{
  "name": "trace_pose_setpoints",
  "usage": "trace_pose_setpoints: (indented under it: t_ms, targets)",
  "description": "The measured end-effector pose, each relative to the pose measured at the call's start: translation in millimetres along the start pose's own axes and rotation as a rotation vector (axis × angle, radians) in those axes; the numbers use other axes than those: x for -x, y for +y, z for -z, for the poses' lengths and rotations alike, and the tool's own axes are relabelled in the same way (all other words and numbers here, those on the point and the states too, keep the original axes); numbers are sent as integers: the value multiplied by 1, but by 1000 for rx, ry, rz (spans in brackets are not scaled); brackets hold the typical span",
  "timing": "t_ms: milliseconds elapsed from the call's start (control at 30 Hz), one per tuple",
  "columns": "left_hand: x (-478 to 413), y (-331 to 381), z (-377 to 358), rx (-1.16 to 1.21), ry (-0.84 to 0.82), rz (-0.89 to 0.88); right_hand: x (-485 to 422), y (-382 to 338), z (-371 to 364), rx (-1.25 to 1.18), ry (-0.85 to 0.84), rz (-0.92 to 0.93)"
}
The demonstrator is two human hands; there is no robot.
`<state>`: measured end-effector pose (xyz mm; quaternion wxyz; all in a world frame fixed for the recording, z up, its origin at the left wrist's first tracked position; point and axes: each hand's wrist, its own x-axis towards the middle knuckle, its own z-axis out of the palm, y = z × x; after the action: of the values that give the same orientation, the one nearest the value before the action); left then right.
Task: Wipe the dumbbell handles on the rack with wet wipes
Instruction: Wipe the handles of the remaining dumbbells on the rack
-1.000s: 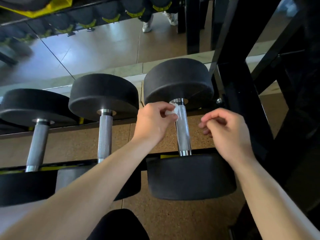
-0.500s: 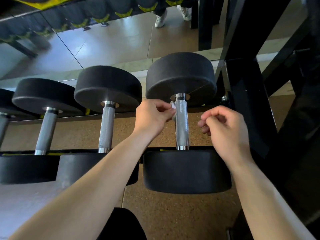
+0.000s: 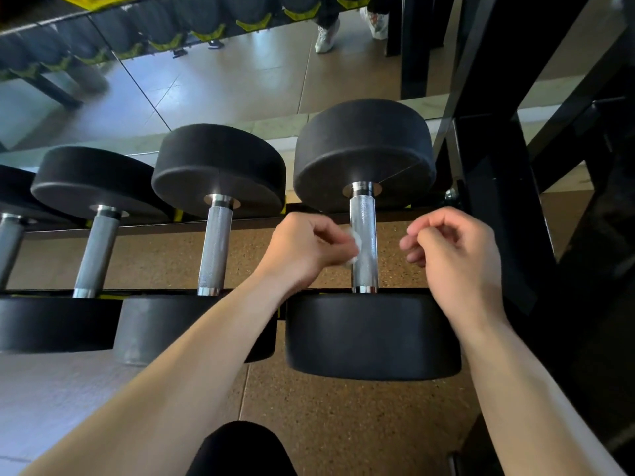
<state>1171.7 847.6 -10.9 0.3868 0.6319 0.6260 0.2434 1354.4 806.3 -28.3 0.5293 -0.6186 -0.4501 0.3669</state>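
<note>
Soft, even light falls bright on the cork floor (image 3: 343,424), while the black rack upright (image 3: 498,218) sinks into near-featureless shadow. Glints sparkle on the steel handle (image 3: 363,214). Straight lines bow at the edges; the left hand (image 3: 305,245) and wet wipe (image 3: 355,240) look slightly motion-blurred.

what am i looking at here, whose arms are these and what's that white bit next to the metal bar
There is no machine here. These are a person's two bare arms, filmed by a wide-angle camera worn on their head that looks forward and down. In front of them is a black rack holding a row of black dumbbells with metal handles. The left hand pinches a small white wet wipe against the left side of the rightmost dumbbell's handle to clean it. The right hand hovers just to the right of that handle, fingers curled, with nothing visible in it.
</note>
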Motion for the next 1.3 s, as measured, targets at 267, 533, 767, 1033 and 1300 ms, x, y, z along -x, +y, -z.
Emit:
trace_pose_setpoints:
  t_ms: [267, 533, 767, 1033, 1300]
  targets:
    - [-13, 13, 1, -9, 155, -38, 1, 2, 0, -8, 25, 5]
    - [7, 5, 4, -120, -102, 25, 1, 2, 0, -44, 29, 18]
    - [-14, 26, -7, -136, 194, -166, 1, 3, 1, -33, 22, 21]
    - [4, 20, 9, -437, -227, -206, 0, 5, 2, -24, 15, 33]
    - [5, 39, -4, 20, 8, -187, -12, 0, 3, 109, -323, 141]
